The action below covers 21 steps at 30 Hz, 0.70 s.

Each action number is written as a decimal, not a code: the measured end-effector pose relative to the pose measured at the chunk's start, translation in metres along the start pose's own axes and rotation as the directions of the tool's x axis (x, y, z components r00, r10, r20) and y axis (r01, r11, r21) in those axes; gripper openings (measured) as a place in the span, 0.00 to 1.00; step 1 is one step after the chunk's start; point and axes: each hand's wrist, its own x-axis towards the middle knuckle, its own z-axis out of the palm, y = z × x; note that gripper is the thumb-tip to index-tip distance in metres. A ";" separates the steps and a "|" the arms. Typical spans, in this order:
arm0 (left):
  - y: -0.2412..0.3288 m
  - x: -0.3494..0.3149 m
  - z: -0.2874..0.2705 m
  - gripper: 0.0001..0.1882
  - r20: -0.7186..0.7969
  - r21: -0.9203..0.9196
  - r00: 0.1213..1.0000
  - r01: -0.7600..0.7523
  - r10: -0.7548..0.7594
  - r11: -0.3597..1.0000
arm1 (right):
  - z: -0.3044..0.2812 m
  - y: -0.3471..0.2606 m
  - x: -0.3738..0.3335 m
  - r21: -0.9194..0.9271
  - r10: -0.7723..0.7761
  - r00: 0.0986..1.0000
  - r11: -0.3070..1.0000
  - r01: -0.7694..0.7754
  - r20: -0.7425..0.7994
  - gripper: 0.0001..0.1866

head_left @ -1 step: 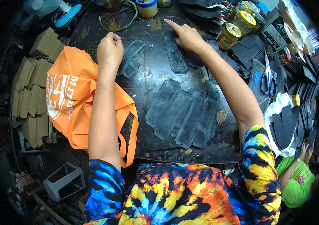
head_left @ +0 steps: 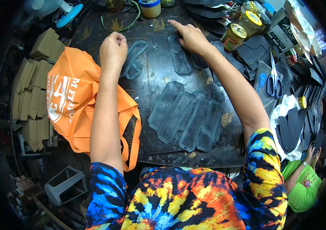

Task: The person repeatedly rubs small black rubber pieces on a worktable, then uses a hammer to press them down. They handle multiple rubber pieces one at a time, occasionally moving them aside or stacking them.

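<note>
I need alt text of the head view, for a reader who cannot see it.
A person's left hand, curled, and right hand, index finger extended, are over a dark table scattered with flat, dark strips. An orange bag lies on the left; scissors and jars are on the right.

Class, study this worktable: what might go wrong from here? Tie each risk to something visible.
1. The orange bag's loose strap hangs beside the left forearm; a careless pull back might snag it.
2. The dark strips overlap on the worktable, so a brushing arm could shift them.
3. A glass jar stands right of the right hand; a sideways swing might tip it.
</note>
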 end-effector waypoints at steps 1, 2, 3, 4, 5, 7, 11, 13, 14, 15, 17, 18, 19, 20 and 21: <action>0.003 0.003 0.005 0.07 0.025 -0.090 1.000 -0.004 0.006 0.996 | -0.001 0.000 -0.002 0.043 -0.049 0.997 0.998 0.052 -0.067 0.42; 0.007 0.005 0.013 0.07 0.043 -0.185 0.999 -0.020 0.028 0.982 | -0.003 0.000 -0.004 0.084 -0.079 0.990 0.992 0.089 -0.118 0.41; 0.013 0.007 0.024 0.08 0.041 -0.269 0.995 -0.075 0.089 0.960 | -0.004 0.000 -0.006 0.124 -0.073 0.986 0.988 0.092 -0.149 0.40; 0.020 0.009 0.035 0.10 0.137 -0.297 0.986 -0.050 0.094 0.954 | -0.008 -0.001 -0.007 0.189 -0.069 0.985 0.977 0.098 -0.156 0.40; 0.026 0.009 0.047 0.11 0.178 -0.358 0.980 -0.019 0.088 0.934 | -0.010 -0.001 -0.009 0.250 -0.032 0.990 0.966 0.067 -0.141 0.39; 0.038 0.007 0.068 0.15 0.239 -0.530 0.961 0.009 0.140 0.848 | -0.017 -0.003 -0.011 0.392 0.001 0.992 0.919 0.048 -0.125 0.38; 0.051 0.003 0.095 0.13 0.309 -0.630 0.934 0.060 0.179 0.774 | -0.031 -0.006 -0.014 0.614 0.031 0.996 0.789 0.028 -0.084 0.39; 0.052 0.001 0.098 0.11 0.302 -0.650 0.937 0.069 0.174 0.757 | -0.037 -0.008 -0.017 0.720 0.109 0.994 0.687 -0.095 0.028 0.41; 0.051 0.000 0.095 0.10 0.290 -0.685 0.943 0.085 0.164 0.724 | -0.038 -0.009 -0.018 0.776 0.165 0.979 0.600 -0.194 0.117 0.42; 0.051 0.000 0.091 0.09 0.308 -0.693 0.945 0.143 0.111 0.707 | -0.039 -0.010 -0.018 0.824 0.199 0.959 0.494 -0.277 0.203 0.43; 0.049 -0.002 0.078 0.08 0.320 -0.750 0.940 0.175 0.118 0.638 | -0.040 -0.011 -0.018 0.733 0.216 0.904 0.530 -0.425 0.368 0.44; 0.047 -0.002 0.069 0.09 0.378 -0.729 0.923 0.254 0.065 0.636 | -0.039 -0.011 -0.018 0.700 0.207 0.880 0.541 -0.467 0.427 0.44; 0.046 -0.004 0.059 0.10 0.358 -0.770 0.930 0.244 0.081 0.590 | -0.038 -0.011 -0.018 0.663 0.197 0.896 0.614 -0.429 0.397 0.44; 0.045 -0.006 0.049 0.11 0.353 -0.775 0.935 0.270 0.037 0.572 | -0.036 -0.011 -0.018 0.597 0.158 0.931 0.729 -0.335 0.329 0.45; 0.044 -0.006 0.039 0.12 0.345 -0.849 0.936 0.279 0.070 0.449 | -0.034 -0.012 -0.019 0.520 0.102 0.961 0.823 -0.227 0.258 0.45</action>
